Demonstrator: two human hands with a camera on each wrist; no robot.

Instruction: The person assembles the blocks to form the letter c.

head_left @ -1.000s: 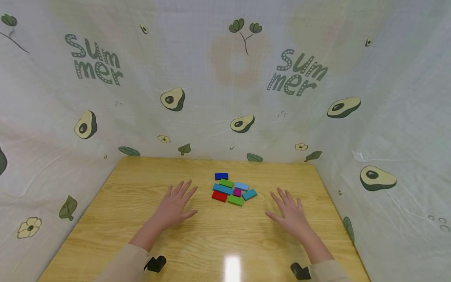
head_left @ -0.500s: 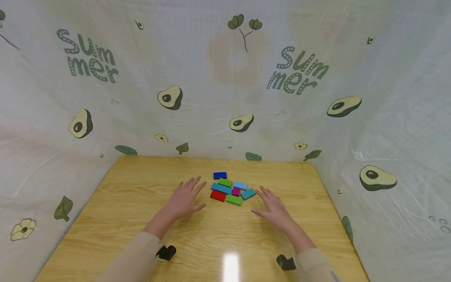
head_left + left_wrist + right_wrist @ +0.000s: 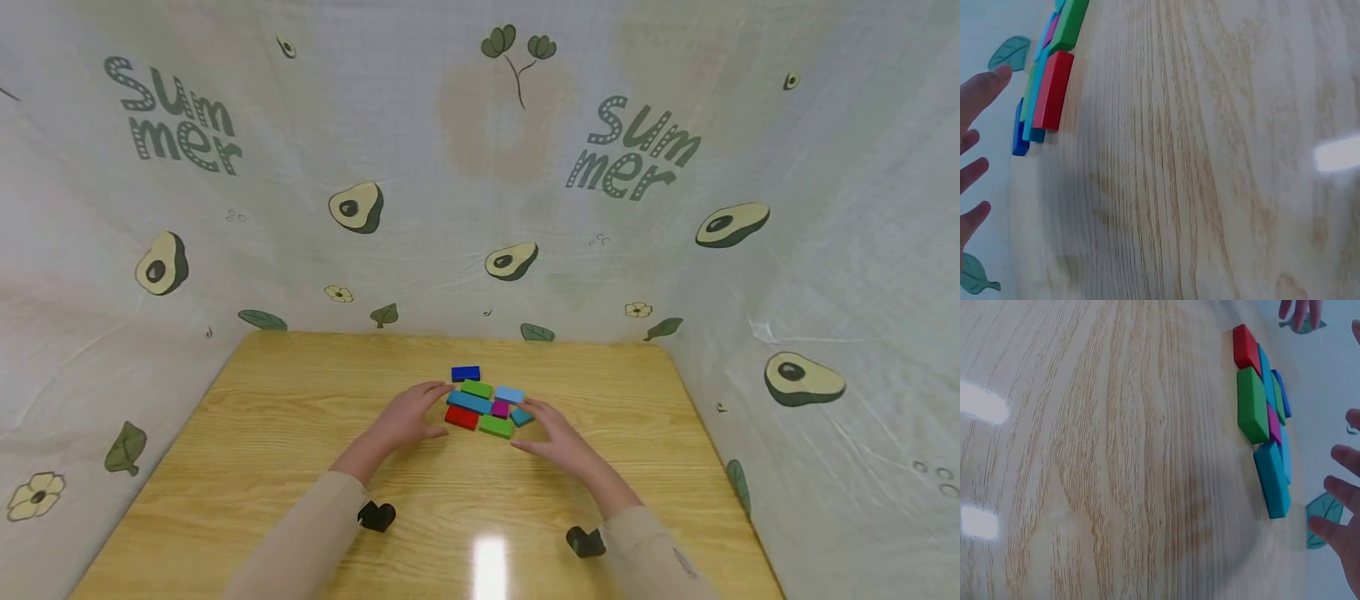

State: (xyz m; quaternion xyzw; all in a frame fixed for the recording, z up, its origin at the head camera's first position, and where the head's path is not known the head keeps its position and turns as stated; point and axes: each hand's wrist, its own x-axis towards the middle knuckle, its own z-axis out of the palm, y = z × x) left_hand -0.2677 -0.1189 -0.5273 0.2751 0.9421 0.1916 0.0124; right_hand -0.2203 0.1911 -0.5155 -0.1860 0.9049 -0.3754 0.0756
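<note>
Several coloured blocks lie flat in a cluster on the wooden table. At its left side is a red block [image 3: 462,417], with a long blue block [image 3: 470,402] behind it. A green block [image 3: 497,427] lies at the front, a small magenta block [image 3: 501,409] just behind it. Another green block [image 3: 476,389], a light blue block [image 3: 510,395] and a dark blue block [image 3: 466,374] lie farther back. My left hand [image 3: 408,416] hovers by the cluster's left side, fingers spread. My right hand [image 3: 553,432] is over the right side, partly covering a teal block [image 3: 521,417]. Both hands hold nothing.
The wooden table [image 3: 300,400] ends at a hanging white cloth [image 3: 435,292] printed with avocados and leaves, which also runs along both sides. Bright light reflects from the table's front. Black camera mounts [image 3: 377,517] sit at both wrists.
Both hands have moved inward toward the blocks, the left one rightward and the right one leftward. The right hand now overlaps the teal block in the head view. The blocks keep their arrangement.
</note>
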